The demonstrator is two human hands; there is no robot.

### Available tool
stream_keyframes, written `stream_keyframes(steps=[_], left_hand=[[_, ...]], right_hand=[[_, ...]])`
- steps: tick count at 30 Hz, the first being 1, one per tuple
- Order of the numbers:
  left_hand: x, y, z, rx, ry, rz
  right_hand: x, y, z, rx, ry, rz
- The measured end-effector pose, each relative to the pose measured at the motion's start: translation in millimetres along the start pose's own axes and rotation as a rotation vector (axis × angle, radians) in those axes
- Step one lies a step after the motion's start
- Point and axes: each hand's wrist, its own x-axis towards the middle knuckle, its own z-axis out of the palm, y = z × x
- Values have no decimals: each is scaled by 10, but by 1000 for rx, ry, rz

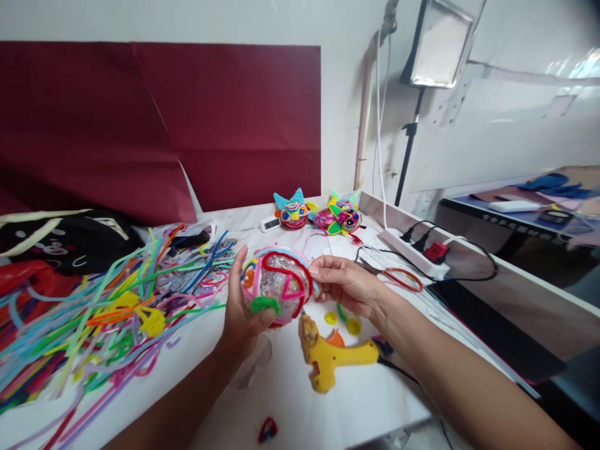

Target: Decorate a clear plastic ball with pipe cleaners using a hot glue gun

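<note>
My left hand (244, 312) is wrapped round a clear ball (281, 284) from the left, its thumb over the lower front. Red, pink, green, orange and blue pipe cleaners decorate the ball in curves and coils. At the ball's right edge, my right hand (340, 281) is closed in a pinch on a light blue pipe cleaner (315, 286), mostly hidden by the fingers. A yellow glue gun (335, 356) lies on the table just below the ball. Yellow coils (353, 325) lie under my right hand.
A heap of loose pipe cleaners (122, 312) covers the left side. Two finished decorated balls (294, 211) stand at the back beside a small digital timer (270, 224). Orange-handled scissors (403, 279), a power strip (415, 253) and a black tablet-like slab (497, 331) lie to the right.
</note>
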Motion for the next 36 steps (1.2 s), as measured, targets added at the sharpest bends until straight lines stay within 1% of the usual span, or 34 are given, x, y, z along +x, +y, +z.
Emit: stream_keyframes(steps=[3, 5, 10, 15, 20, 22, 25, 28, 33, 36], left_hand=[[-17, 34, 36, -207, -3, -145], [-23, 61, 63, -252, 13, -183], [-30, 87, 92, -251, 14, -202], [-39, 86, 85, -252, 25, -180], [-54, 155, 131, -345, 92, -238], [-60, 189, 151, -361, 119, -258], [-68, 225, 169, -389, 132, -270], [-70, 237, 179, -422, 142, -267], [-61, 227, 180, -483, 119, -310], [-56, 220, 174, -510, 108, -330]], right_hand=[[7, 13, -3, 1, 5, 8], [15, 24, -5, 3, 10, 11], [37, 46, 0, 1, 22, 11], [28, 51, 28, -19, 38, -22], [2, 50, 61, -31, 75, -48], [-2, 59, 67, -21, 48, -49], [3, 85, 66, 12, -11, -49], [12, 118, 56, 36, -43, -51], [23, 162, 45, 34, -141, -59], [33, 177, 45, 37, -166, -56]])
